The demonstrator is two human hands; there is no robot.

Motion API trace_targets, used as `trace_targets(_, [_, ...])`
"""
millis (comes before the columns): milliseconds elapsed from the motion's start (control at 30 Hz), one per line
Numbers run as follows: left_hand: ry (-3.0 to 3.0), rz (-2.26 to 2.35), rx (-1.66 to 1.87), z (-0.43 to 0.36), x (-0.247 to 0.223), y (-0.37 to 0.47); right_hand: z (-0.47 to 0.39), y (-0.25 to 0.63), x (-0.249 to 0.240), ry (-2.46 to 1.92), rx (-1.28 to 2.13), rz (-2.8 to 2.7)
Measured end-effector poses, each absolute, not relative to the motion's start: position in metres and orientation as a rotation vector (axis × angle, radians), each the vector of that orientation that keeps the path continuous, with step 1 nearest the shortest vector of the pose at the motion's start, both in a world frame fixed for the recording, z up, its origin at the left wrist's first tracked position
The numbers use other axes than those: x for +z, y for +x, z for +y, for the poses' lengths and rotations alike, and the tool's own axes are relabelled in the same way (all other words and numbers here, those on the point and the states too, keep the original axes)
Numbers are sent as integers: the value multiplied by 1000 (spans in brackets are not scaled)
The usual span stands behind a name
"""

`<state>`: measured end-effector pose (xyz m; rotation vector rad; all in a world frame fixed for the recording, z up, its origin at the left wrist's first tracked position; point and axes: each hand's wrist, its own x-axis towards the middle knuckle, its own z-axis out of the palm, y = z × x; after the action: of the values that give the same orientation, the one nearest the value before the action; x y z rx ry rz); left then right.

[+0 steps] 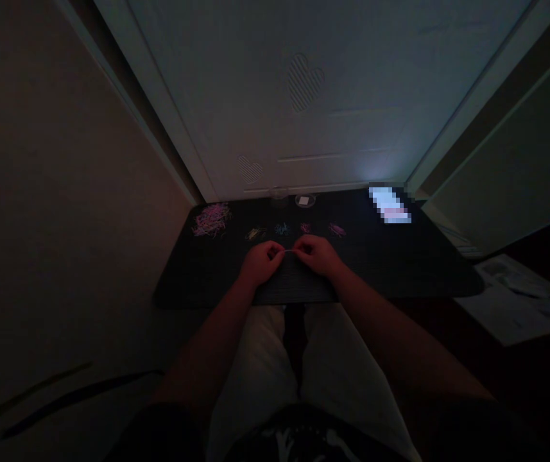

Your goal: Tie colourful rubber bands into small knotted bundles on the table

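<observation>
Close to the near edge of the dark table, a thin pale rubber band (pixel 289 251), seen as a short straight line, spans the gap between my two hands. My left hand (pixel 261 262) pinches one end and my right hand (pixel 319 255) the other. Just beyond them lie small heaps of bands: yellow (pixel 255 233), blue (pixel 282 228), red-pink (pixel 305 228) and purple-pink (pixel 337 229). A bigger mixed-colour pile (pixel 212 219) sits at the table's far left. Dim light hides the finer details of the bands.
A clear cup-like container (pixel 279 196) and a round lid with a white label (pixel 305 201) stand at the back of the table (pixel 375 263). A bright, blurred-out screen (pixel 390 205) is at the back right. Behind rises a pale panel (pixel 352 83); papers (pixel 520 301) lie lower right.
</observation>
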<state>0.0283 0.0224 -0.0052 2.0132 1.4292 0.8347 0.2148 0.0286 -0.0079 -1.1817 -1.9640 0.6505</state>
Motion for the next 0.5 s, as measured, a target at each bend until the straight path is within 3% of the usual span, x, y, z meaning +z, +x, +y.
trace_targets(167, [2010, 1452, 841, 22, -4, 28, 30, 218, -8, -1282, 590, -1824])
trace_targets(333, [2019, 1463, 838, 21, -3, 28, 33, 239, -7, -1730, 249, -1458])
trace_targets(500, [2015, 1468, 833, 20, -2, 28, 35, 265, -3, -2017, 203, -1272])
